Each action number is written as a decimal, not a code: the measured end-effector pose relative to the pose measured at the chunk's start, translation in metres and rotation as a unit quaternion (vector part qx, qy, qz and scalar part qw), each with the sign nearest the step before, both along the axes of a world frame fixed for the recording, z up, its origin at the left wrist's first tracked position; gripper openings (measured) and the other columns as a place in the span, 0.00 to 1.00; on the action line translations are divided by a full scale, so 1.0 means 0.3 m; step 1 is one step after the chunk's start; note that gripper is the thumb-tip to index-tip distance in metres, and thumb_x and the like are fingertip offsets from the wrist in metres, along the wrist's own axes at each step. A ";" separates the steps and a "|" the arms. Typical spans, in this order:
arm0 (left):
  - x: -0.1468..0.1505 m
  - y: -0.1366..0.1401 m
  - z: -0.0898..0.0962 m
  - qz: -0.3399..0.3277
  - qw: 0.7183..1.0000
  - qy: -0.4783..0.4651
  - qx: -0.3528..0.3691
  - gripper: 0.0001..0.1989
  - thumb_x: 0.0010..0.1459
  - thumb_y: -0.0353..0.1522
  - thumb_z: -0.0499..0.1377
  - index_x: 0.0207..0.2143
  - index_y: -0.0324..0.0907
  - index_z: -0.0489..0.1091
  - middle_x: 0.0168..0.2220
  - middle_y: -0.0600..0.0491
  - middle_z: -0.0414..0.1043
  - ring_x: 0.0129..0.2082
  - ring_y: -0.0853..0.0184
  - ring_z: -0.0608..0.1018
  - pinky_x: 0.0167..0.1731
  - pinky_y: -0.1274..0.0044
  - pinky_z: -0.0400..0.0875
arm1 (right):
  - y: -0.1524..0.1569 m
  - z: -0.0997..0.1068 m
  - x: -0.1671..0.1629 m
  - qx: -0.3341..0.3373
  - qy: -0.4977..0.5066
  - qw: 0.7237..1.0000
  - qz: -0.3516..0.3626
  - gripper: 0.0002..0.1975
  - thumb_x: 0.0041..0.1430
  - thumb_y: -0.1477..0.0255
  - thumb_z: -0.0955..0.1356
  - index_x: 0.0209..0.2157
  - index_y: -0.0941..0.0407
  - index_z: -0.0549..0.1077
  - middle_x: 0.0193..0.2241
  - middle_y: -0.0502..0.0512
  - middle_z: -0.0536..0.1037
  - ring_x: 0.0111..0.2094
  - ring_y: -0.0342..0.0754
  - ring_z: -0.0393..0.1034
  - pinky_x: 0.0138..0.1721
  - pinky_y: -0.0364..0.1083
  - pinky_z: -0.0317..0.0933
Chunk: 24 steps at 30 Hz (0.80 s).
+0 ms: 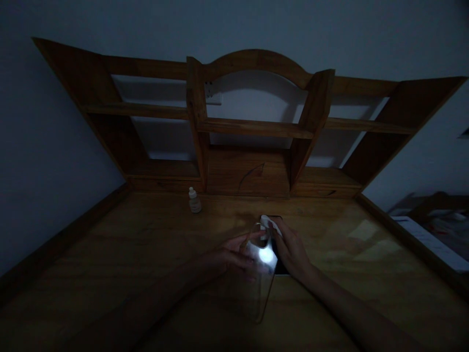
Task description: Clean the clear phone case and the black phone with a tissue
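Note:
My left hand (pixel 234 256) is closed on a clear phone case (pixel 258 293), its thumb over the near face and fingers behind. The case is tilted, with its large camera cutout toward the top and a bright glare on its surface. In my right hand (pixel 291 244) is a crumpled white tissue or cloth (pixel 266 222), pressed at the top edge of the case beside the cutout. Beneath my right hand a dark phone (pixel 281 268) lies on the desk, mostly covered by the hand and the case.
A small dropper bottle (pixel 195 203) with a white cap stands on the wooden desk (pixel 146 249), left of my hands. Behind rises a wooden shelf unit (pixel 252 128), with a wall socket (pixel 213 93) behind it. White sheets (pixel 432 242) lie past the desk's right edge. The room is dim.

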<state>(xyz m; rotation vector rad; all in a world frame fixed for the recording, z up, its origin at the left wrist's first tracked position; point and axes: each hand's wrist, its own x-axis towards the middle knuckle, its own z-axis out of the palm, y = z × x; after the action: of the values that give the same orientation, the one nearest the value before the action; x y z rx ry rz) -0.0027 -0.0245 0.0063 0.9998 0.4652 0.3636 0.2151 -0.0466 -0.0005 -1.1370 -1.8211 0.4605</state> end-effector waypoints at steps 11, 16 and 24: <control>-0.003 0.013 -0.035 -0.017 0.999 -0.015 -0.024 0.42 0.53 0.26 0.64 0.67 0.49 0.50 0.55 0.40 0.70 0.53 0.47 0.75 0.41 0.66 0.73 | -0.008 0.001 -0.002 0.046 -0.038 0.998 0.010 0.17 0.68 0.75 0.59 0.55 0.51 0.67 0.50 0.55 0.75 0.50 0.50 0.71 0.52 0.50 0.66; 0.014 -0.006 -0.004 0.036 0.998 -0.037 -0.030 0.30 0.54 0.24 0.61 0.59 0.43 0.60 0.51 0.45 0.72 0.49 0.51 0.77 0.41 0.69 0.73 | -0.008 0.019 -0.011 0.093 -0.143 0.984 0.054 0.25 0.68 0.75 0.59 0.65 0.49 0.57 0.64 0.56 0.63 0.64 0.53 0.56 0.64 0.59 0.53; 0.029 -0.011 -0.028 0.059 0.990 -0.102 -0.077 0.33 0.62 0.27 0.55 0.66 0.58 0.49 0.55 0.49 0.69 0.52 0.56 0.75 0.48 0.62 0.71 | -0.008 0.020 -0.048 0.060 -0.196 0.978 0.038 0.26 0.71 0.70 0.56 0.68 0.46 0.49 0.71 0.50 0.38 0.71 0.55 0.36 0.67 0.64 0.43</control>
<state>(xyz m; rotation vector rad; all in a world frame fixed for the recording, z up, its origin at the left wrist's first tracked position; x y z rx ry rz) 0.0060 -0.0278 -0.0021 0.7774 0.3620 0.5226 0.2008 -0.0489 0.0055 -1.1352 -2.2069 0.1727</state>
